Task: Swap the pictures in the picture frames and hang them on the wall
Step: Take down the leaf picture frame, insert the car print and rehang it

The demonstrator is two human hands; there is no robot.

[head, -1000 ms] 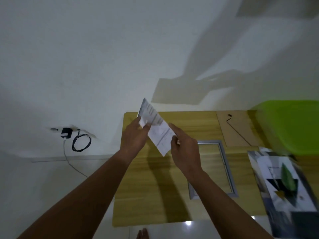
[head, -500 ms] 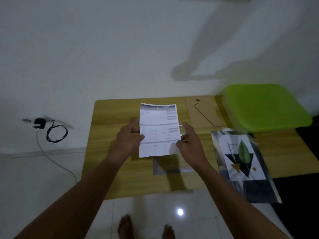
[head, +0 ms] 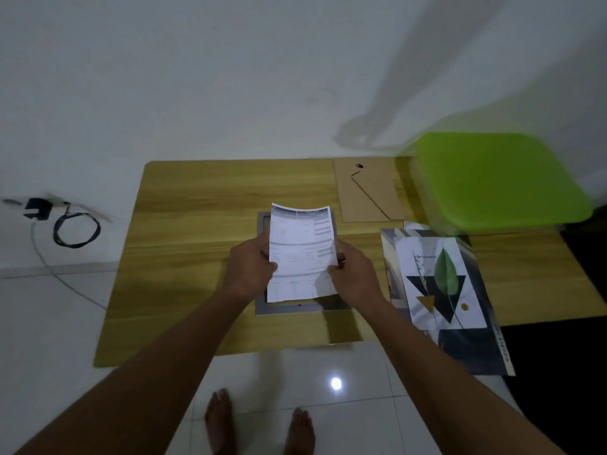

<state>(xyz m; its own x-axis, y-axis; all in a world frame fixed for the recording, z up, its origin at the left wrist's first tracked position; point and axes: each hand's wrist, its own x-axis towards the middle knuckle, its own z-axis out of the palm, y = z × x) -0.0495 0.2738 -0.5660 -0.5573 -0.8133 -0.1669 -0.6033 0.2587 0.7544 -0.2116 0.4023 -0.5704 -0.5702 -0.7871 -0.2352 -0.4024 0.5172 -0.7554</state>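
A white printed sheet is held flat just above a grey picture frame that lies on the wooden table. My left hand pinches the sheet's left edge and my right hand pinches its right edge. The sheet hides most of the frame; only its lower bar and upper left corner show. A leaf-and-triangle picture lies to the right on the table, overhanging the front edge. A brown backing board with a stand lies behind it.
A green plastic lid covers the table's back right corner. A black charger with a coiled cable sits on the floor at the left by the wall. My bare feet stand on white tiles before the table.
The sheet has been turned from tilted in the air to flat and lowered over the grey frame. My view has dropped toward the table, and both hands have kept their hold.
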